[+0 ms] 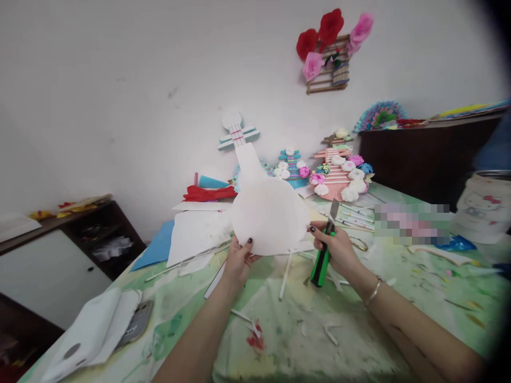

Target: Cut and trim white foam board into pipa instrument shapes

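Observation:
A white lute-shaped board [267, 218] with a round body and a narrow neck is tilted up in front of me. My left hand [239, 263] grips its lower left edge, thumb on the front face. In my right hand [338, 250] is a green and black utility knife [321, 259], its blade pointing up. The thumb and index finger of that hand come close to the board's right edge; whether they touch it I cannot tell. White paper strips [285, 276] lie on the table under and around the board.
Flower-decorated lute models [339, 173] lean at the wall behind. White sheets [191, 236] and red paper [209, 193] lie back left. A grey phone [138, 322] is partly under a white case at front left. Scissors handles [359, 243] and a white canister [485, 207] are to the right.

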{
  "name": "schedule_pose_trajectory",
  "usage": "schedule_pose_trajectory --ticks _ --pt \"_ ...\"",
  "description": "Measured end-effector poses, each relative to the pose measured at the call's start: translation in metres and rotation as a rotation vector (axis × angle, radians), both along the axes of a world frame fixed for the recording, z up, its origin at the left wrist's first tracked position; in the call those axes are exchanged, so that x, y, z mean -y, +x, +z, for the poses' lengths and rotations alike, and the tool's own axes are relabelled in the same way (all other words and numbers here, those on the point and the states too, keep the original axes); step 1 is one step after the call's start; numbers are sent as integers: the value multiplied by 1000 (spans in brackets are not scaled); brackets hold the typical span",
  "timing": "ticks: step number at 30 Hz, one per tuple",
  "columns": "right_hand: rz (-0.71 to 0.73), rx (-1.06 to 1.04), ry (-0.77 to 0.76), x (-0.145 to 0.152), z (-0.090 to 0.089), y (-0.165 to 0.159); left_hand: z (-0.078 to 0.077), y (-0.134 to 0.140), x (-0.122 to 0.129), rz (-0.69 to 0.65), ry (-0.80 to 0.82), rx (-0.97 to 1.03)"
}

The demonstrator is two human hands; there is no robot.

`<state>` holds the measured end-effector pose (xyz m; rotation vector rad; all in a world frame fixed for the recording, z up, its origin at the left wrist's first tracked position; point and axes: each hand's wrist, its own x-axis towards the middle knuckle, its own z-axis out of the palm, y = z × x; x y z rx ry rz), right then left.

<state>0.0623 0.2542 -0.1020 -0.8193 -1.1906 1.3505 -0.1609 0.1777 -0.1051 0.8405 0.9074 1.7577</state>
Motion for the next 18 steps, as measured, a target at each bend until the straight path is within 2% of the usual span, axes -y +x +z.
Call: schedule_pose_trajectory --ticks 6,9,13,16,18 --pt "-58 72 110 -2 -2 1 -1 10 5 -59 10 -67" --pt "-136 103 189 -8 1 8 -3 10 2 15 -74 -273" --pt "-359 141 344 -15 15 29 -5 11 7 155 -139 -533" --pt "-520 183 510 -10 25 41 -3 21 22 290 -20 -702" --pt "-570 229 633 -2 29 43 4 33 32 499 261 -1157"
